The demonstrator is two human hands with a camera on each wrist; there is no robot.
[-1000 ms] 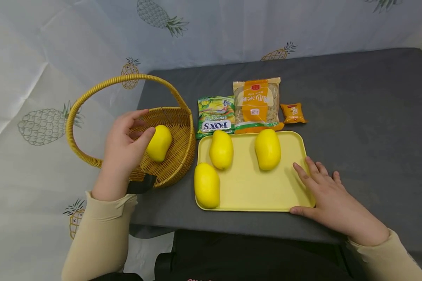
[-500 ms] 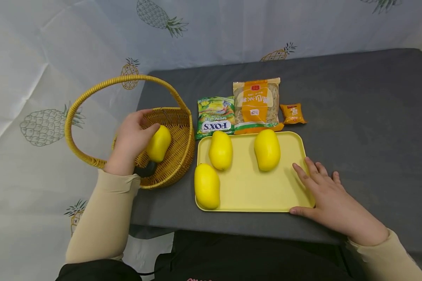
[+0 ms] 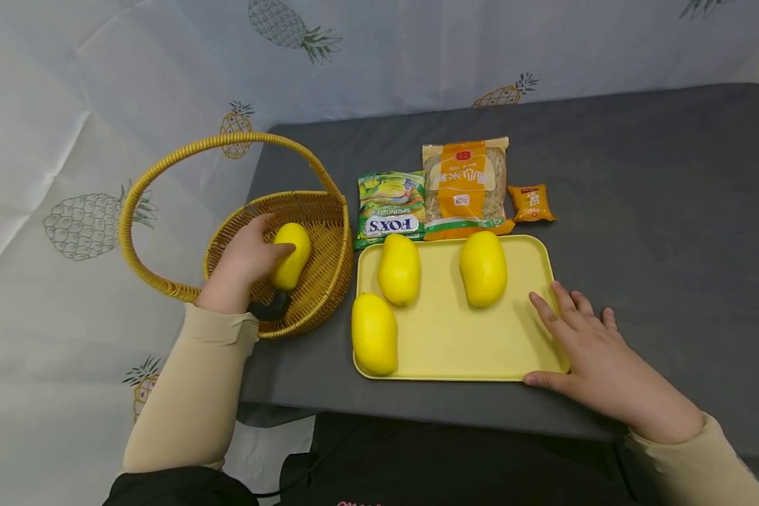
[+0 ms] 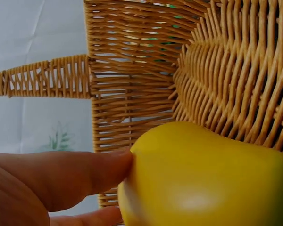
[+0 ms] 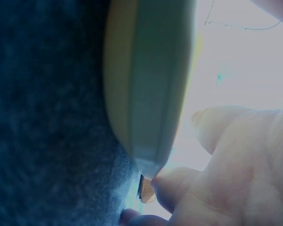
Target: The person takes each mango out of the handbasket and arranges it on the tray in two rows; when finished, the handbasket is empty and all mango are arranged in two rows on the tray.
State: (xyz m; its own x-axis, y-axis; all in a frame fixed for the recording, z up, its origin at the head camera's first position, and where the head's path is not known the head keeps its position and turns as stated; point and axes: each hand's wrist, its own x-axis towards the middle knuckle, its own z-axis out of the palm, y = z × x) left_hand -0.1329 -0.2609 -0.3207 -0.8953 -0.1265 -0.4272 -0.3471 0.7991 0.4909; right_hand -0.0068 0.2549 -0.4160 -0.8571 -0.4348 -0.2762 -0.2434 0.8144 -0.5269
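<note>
My left hand reaches into a wicker basket and grips a yellow mango lying there. In the left wrist view the thumb presses on the end of that mango, with one finger partly seen below it. Three more mangoes sit on a pale yellow tray: one at its upper left, another at the lower left corner, and a third at the upper right. My right hand rests at the tray's right edge, fingers spread.
Behind the tray lie a green Fox's candy bag, a larger orange and clear snack packet and a small orange packet. The basket's tall handle arches over the left side. A dark cloth covers the table.
My left hand has moved right and lower into the basket, and its thumb now lies on the mango. The right hand has stayed on the tray's edge.
</note>
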